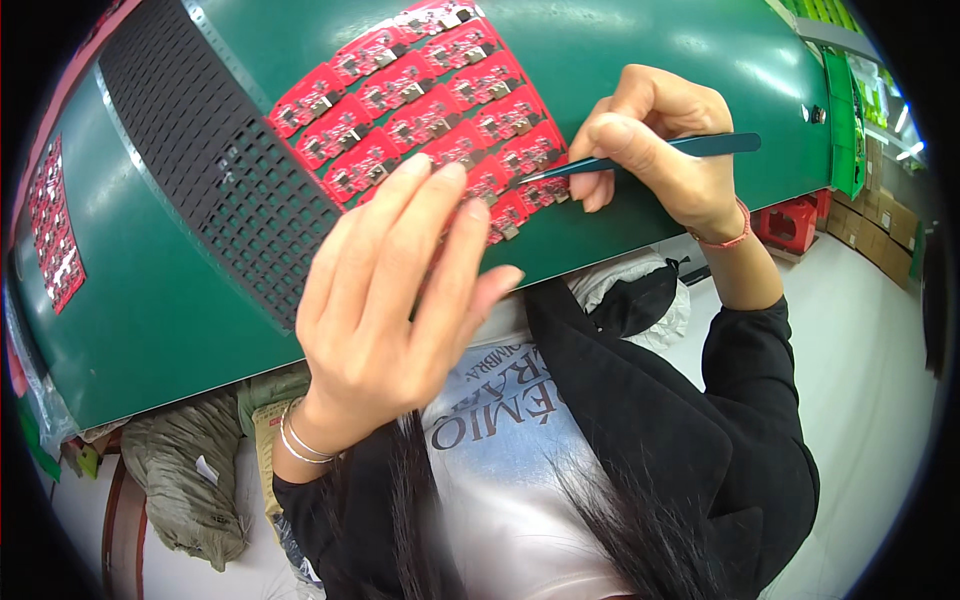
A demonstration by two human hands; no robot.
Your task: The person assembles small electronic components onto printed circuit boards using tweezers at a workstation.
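Note:
A red circuit board panel [425, 118], made of several joined small boards with black and silver components, lies on the green table. My left hand [395, 285] rests over its near left part, fingers stretched out and slightly spread, fingertips on the boards. In my right hand [655, 150] is a pair of dark blue-green tweezers [690, 146], pinched between thumb and fingers. The tips of the tweezers reach a board near the panel's near right part, just right of my left fingertips. My left palm and fingers hide some of the boards beneath.
A black grid tray [200, 130] with metal-coloured edge strips lies left of the panel on the green table [640, 240]. Another red board panel [58, 225] is at the far left. A green bin [845, 125] stands at the right end. Below are a red plastic holder [790, 225] and cardboard boxes [875, 220].

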